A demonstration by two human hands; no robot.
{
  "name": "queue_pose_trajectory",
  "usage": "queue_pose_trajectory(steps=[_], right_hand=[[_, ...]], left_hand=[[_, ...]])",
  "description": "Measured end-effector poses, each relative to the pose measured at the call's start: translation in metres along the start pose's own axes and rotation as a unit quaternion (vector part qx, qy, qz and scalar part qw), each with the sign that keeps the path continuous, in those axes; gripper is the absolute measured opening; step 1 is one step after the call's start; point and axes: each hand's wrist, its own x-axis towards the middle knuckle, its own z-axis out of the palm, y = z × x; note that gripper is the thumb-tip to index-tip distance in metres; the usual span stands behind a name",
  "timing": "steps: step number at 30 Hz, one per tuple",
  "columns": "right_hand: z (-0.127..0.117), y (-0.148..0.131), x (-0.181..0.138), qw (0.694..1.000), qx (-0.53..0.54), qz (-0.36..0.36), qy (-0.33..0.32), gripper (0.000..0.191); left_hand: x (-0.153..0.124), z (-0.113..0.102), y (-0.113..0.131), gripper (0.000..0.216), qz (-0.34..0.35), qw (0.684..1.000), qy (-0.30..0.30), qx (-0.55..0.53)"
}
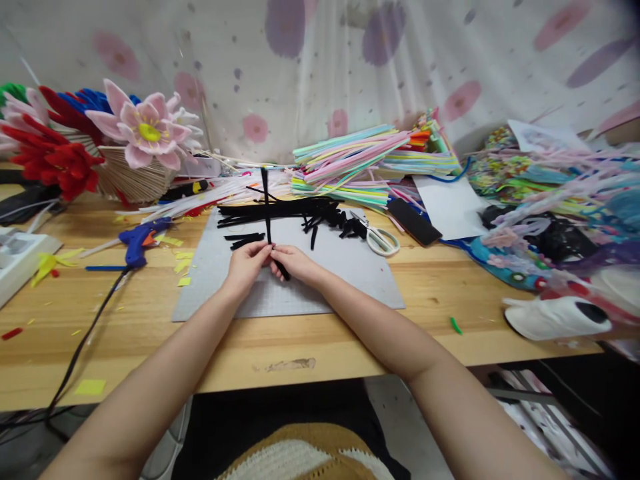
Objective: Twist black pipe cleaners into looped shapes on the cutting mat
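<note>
Both hands meet over a grey cutting mat (pixel 330 280) on the wooden table. My left hand (pixel 247 263) and my right hand (pixel 295 261) are closed in a pinch on a black pipe cleaner (pixel 267 207) that stands upright between them, its lower end poking out below my right fingers. Just behind it lies a pile of black pipe cleaner pieces (pixel 295 212) spread across the mat's far edge.
White-handled scissors (pixel 377 239) and a black phone (pixel 414 222) lie right of the mat. A blue glue gun (pixel 140 240) with its cord sits left. Pipe-cleaner flowers (pixel 145 130) stand back left, stacked coloured pipe cleaners (pixel 370 163) behind, craft clutter (pixel 560 213) at right.
</note>
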Motion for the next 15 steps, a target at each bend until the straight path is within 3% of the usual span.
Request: queue_pose_trajectory(steps=[3, 5, 8, 10, 13, 15], right_hand=[[-0.003, 0.0, 0.002, 0.997, -0.066, -0.014, -0.021, 0.025], [-0.014, -0.004, 0.0, 0.984, -0.164, -0.069, -0.004, 0.021], [-0.041, -0.013, -0.008, 0.911, -0.341, -0.156, 0.171, 0.017], [-0.059, -0.016, -0.014, 0.847, -0.433, -0.126, 0.282, 0.022], [-0.075, -0.014, -0.021, 0.782, -0.534, -0.071, 0.315, 0.031], [-0.077, -0.011, -0.022, 0.764, -0.569, -0.054, 0.298, 0.023]], left_hand=[[0.002, -0.006, 0.001, 0.029, -0.009, 0.999, 0.045, -0.017], [0.006, -0.012, 0.001, 0.029, 0.005, 0.996, 0.084, -0.011], [0.012, -0.022, -0.001, 0.024, 0.036, 0.991, 0.126, -0.012], [0.016, -0.029, -0.002, 0.02, 0.032, 0.988, 0.143, -0.038], [0.019, -0.037, -0.003, 0.017, 0.014, 0.983, 0.153, -0.098], [0.02, -0.039, -0.003, 0.016, 0.011, 0.979, 0.155, -0.129]])
